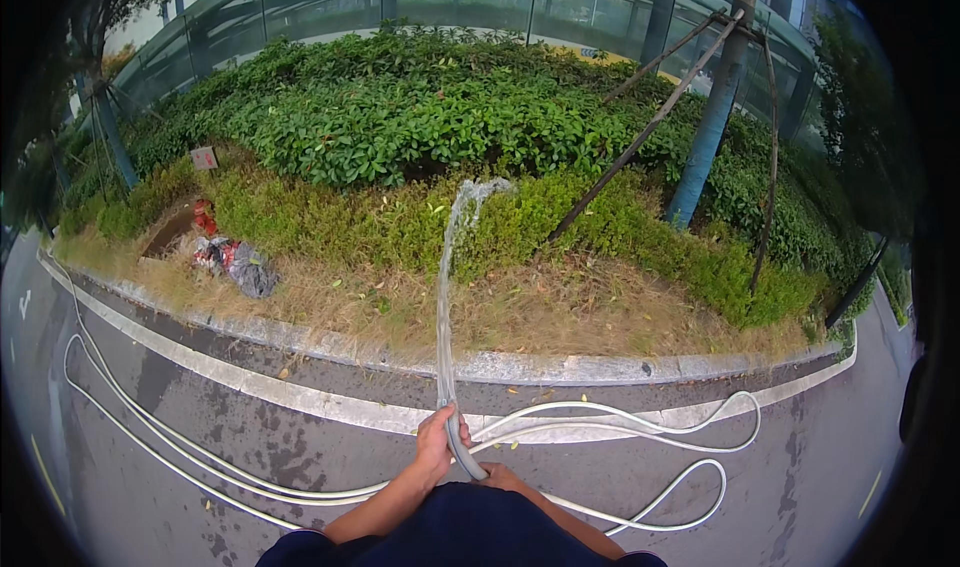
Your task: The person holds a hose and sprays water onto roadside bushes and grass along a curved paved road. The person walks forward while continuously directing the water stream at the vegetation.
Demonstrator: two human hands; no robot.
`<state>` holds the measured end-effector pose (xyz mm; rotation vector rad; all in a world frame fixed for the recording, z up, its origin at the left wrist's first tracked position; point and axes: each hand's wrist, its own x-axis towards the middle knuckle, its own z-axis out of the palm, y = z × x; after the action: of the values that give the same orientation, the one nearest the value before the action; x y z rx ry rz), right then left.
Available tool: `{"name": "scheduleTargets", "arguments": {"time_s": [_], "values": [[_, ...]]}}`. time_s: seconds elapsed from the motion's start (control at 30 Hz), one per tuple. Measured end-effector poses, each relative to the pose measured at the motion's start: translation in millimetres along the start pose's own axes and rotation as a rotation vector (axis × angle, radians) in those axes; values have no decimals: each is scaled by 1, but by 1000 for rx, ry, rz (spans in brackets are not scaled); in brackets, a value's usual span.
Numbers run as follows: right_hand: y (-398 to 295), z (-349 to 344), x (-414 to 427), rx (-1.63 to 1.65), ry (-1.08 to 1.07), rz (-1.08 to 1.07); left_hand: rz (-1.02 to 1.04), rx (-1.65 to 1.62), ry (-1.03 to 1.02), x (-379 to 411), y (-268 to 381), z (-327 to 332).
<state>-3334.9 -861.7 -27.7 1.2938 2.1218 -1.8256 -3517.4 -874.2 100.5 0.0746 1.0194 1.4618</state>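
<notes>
My left hand (435,441) grips a grey-white hose (463,451) close to its mouth, thumb up near the end. Lower down, my right hand (499,478) holds the same hose near my body, partly hidden by my dark shirt. A thick stream of water (445,319) leaves the hose mouth and arcs forward over the kerb. It splashes on a low yellow-green hedge (375,210). Behind that hedge grow taller, dark green leafy shrubs (465,120).
Loops of pale hose (724,496) lie on the asphalt (225,484) both sides of me. A stone kerb (555,369) edges the bed. Wooden props (649,135) brace a blue-wrapped tree trunk (701,162). A grey plastic bag (253,270) and a red hydrant-like object (204,216) are at left.
</notes>
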Motion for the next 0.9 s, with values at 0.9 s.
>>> {"name": "scheduleTargets", "arguments": {"time_s": [0.9], "values": [[-10,36,-6,196,-111,16,44,372,-234,-56,5,-11]]}}
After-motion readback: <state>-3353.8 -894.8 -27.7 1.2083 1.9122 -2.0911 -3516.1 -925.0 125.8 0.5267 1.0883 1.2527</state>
